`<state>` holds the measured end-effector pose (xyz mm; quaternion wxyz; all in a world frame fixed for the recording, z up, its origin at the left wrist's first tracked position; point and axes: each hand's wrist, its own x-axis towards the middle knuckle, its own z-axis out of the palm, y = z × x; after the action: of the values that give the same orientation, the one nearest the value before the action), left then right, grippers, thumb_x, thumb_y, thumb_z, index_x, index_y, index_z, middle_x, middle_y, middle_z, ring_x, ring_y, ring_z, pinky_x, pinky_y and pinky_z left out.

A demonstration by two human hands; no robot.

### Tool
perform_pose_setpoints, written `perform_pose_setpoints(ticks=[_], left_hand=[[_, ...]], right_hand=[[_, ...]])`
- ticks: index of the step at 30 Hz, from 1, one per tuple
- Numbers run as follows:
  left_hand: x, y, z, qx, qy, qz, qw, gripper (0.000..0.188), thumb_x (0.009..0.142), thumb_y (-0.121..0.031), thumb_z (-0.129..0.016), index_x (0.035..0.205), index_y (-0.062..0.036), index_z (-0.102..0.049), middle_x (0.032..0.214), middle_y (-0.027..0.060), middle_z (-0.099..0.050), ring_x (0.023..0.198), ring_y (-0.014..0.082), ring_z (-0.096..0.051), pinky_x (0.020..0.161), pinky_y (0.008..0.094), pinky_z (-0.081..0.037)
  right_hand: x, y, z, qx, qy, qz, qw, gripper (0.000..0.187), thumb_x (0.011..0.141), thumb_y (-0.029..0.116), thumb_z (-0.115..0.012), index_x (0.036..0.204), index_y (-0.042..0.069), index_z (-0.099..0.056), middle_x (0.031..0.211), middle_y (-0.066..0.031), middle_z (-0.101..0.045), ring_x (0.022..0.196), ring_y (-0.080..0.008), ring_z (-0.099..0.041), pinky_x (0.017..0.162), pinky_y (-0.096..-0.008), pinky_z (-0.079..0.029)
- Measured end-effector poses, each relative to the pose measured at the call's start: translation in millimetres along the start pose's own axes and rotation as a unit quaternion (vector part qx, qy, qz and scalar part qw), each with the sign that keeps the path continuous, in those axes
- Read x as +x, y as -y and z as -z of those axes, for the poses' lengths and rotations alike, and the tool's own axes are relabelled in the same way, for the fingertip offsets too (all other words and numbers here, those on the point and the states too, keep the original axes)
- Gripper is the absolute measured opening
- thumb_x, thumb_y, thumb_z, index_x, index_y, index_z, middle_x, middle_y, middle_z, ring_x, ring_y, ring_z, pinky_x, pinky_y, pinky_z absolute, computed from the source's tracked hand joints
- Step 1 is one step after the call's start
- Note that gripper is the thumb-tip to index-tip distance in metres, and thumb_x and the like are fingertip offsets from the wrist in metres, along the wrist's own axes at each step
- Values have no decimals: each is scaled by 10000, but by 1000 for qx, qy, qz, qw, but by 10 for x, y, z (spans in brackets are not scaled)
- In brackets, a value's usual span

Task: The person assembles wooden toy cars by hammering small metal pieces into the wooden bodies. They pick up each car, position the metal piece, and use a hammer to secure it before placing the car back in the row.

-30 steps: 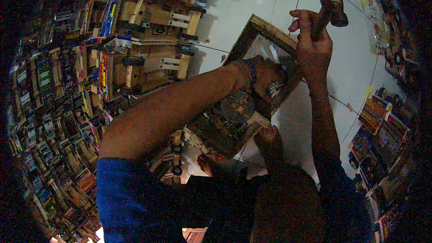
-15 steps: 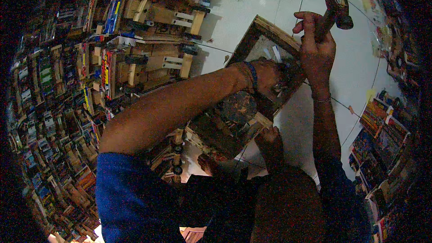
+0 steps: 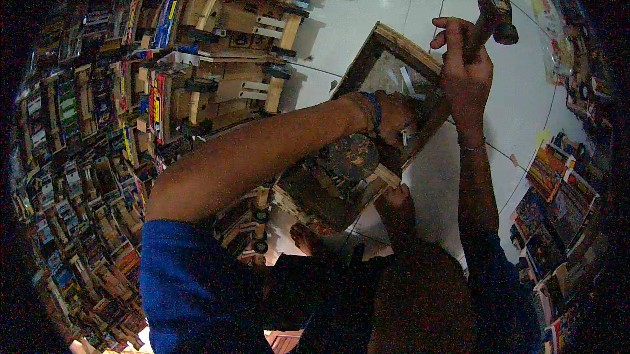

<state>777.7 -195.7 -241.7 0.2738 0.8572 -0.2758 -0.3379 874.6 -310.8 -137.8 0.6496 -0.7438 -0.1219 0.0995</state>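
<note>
In my right hand is a hammer, gripped by its handle with the dark head up at the far right; one finger sticks out to the left. My left hand reaches down into a worn wooden box, over its right part. Its fingertips are lost among dark small pieces, so their grip does not show. Thin white strips lie just beyond that hand. A round, dark, battered block sits in the near half of the box, beside my left wrist.
Wooden toy trucks with black wheels stand in rows, filling the left side. White floor tiles lie under the box. Colourful printed panels are stacked at the right. My bare foot rests against the box's near edge.
My left hand has shifted slightly inside the box, and the white strips beside it show a little differently. My right hand keeps the hammer raised in nearly the same place.
</note>
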Motion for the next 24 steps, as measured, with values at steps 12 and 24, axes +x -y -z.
perform_pose_setpoints(ticks=[12,24], left_hand=[[-42,-145,119,2,26,3,1000,560,697,-438,-758,1112,-64,-716,1073,193,-716,1013,379,-680,893,479,-543],[-67,-524,259,12,80,198,977,575,711,-345,-766,1199,-72,-631,1131,187,-687,1062,365,-669,910,476,-544]], right_hand=[[-15,2,1,-31,0,6,999,294,1054,315,-496,1082,93,-687,814,33,-625,563,-23,-405,539,-234,-335],[-37,7,-2,-33,1,-21,999,298,1046,333,-521,1091,90,-688,804,38,-630,549,-25,-407,511,-238,-338]])
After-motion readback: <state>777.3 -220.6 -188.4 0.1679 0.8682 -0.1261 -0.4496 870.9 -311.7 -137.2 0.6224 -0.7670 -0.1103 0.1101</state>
